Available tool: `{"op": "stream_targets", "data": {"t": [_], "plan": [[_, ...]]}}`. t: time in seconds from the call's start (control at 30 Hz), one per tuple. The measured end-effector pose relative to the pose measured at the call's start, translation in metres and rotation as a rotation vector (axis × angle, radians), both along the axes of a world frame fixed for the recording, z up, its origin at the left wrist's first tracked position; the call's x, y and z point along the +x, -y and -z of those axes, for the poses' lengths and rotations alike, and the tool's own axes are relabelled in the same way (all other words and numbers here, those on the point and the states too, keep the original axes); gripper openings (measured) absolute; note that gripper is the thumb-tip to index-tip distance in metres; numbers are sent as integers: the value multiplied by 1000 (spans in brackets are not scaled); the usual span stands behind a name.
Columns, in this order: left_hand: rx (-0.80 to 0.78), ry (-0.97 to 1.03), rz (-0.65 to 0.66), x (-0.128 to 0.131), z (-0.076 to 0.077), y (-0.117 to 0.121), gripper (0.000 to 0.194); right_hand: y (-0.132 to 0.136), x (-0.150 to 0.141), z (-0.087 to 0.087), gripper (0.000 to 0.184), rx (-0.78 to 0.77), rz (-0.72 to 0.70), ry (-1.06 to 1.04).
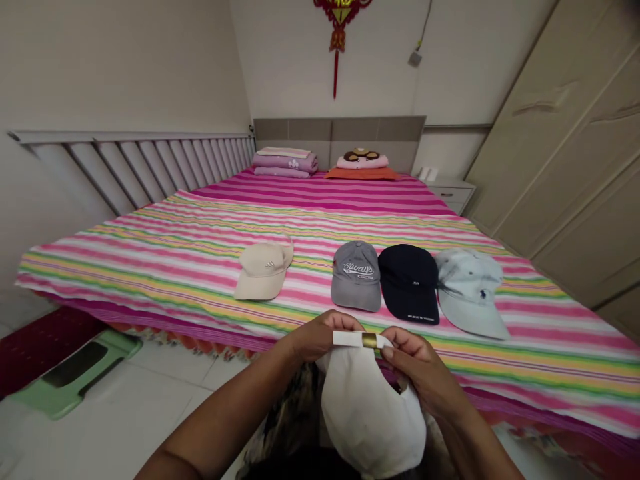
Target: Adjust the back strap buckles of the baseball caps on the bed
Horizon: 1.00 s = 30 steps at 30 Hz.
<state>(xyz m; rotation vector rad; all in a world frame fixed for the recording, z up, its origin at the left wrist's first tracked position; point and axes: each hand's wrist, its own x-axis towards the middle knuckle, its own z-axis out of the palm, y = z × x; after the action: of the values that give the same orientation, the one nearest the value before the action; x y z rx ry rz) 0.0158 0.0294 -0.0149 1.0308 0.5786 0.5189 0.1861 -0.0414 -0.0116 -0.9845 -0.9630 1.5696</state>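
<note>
**At the foot of the pink, yellow and green striped bed: white cloth cap in hand, four more laid out**

Right in front of the person's lap, by the bed's near edge, that white cap is held up with its back strap on top and the crown hanging below. The left hand has its fingers closed on the left part of the white strap, and the right hand is pinching the other end, just beside a shiny gold-coloured buckle. So yeah, both hands are gripping the same cap.

The other four are on the bed, brims roughly toward the person. A plain beige cap sits off to the left, on its own. Then there's a grey cap with white "Always" lettering, a dark navy cap touching it (tiny brim print, can't really read it), and a pale blue, dark-smudged cap up against the navy one.

Way back by the grey-brown panelled headboard: folded purple bedding on the left. Down on the floor at left, a light green plastic stool.
</note>
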Motion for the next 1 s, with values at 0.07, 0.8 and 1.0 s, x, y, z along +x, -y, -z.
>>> {"op": "stream_targets", "data": {"t": [0.07, 0.8, 1.0], "plan": [[-20, 21, -32, 2, -2, 4, 29, 1, -1, -1, 25, 1, -9, -14], [-80, 394, -405, -23, 1, -9, 30, -11, 2, 29, 38, -171, -204, -308], [-150, 305, -403, -62, 17, -16, 26, -15, -20, 36, 28, -213, -8, -400]]}}
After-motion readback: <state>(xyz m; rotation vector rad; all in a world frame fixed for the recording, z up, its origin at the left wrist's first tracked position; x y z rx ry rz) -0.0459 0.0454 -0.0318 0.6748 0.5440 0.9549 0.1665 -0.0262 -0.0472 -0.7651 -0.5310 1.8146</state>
